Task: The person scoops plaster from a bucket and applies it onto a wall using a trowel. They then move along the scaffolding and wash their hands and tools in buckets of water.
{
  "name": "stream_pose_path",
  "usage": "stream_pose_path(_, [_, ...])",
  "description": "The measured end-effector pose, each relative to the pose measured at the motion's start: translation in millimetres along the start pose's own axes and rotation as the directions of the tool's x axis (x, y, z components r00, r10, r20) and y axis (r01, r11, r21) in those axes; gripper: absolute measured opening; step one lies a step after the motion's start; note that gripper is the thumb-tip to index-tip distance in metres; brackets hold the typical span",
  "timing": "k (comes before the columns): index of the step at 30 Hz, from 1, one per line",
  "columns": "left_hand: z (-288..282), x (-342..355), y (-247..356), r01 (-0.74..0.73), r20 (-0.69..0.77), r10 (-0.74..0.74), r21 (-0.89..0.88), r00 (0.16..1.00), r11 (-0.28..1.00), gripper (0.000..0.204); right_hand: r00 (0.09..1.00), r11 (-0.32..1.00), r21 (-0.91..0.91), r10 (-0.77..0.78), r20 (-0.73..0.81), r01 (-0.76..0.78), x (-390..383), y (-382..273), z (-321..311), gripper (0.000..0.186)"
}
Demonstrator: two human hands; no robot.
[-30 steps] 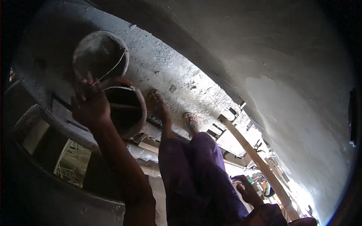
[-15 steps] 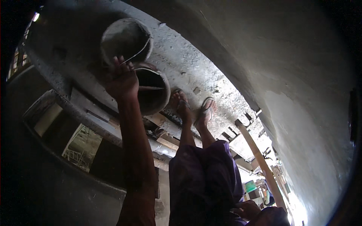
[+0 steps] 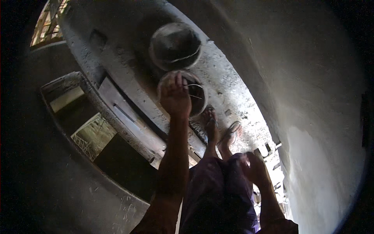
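My left hand (image 3: 175, 95) reaches out over the nearer bucket (image 3: 203, 102), covering the left part of its mouth. Its fingers look stretched out and I see nothing held in them. A thin pale handle (image 3: 193, 85) curves across that bucket's dark opening beside my fingertips. Beyond it stands a second bucket (image 3: 157, 48), grey and crusted, its wire handle (image 3: 183, 59) lying over the near side. My right hand (image 3: 254, 169) hovers by my right thigh, blurred, its fingers hard to make out.
Both feet, in flip-flops (image 3: 232, 130), stand on a rough, spattered floor (image 3: 230, 93). A grey plastered wall (image 3: 311, 89) curves up on the right. To the left, a ledge (image 3: 117, 126) borders a rectangular opening (image 3: 97, 134), with a long board (image 3: 120, 103) beside it.
The view has swung, so both buckets appear further right. A gap now shows between them where they overlapped. My right hand has come up from beside my lap.
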State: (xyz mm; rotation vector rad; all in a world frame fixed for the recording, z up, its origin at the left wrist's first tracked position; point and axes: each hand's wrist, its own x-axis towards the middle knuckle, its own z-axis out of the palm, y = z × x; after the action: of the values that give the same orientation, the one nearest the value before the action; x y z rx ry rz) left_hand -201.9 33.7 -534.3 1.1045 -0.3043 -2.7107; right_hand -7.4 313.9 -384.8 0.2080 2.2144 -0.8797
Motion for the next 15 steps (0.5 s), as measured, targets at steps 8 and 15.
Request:
stream_pose_path(8, [-12.9,-5.0,24.5,-0.047,-0.15,0.049,0.021,0.987,0.999,0.041,0.855,0.877,0.007,-0.465,-0.231,0.48,221.0,-109.9,55.1,0.065])
stream_pose_path(15, [-8.4,-69.1,66.6,-0.419,0.038,0.477,0.544,0.878,0.727,0.029,0.812,0.794,-0.17,-0.565,0.148,0.583,232.3,-140.0,61.0,0.065])
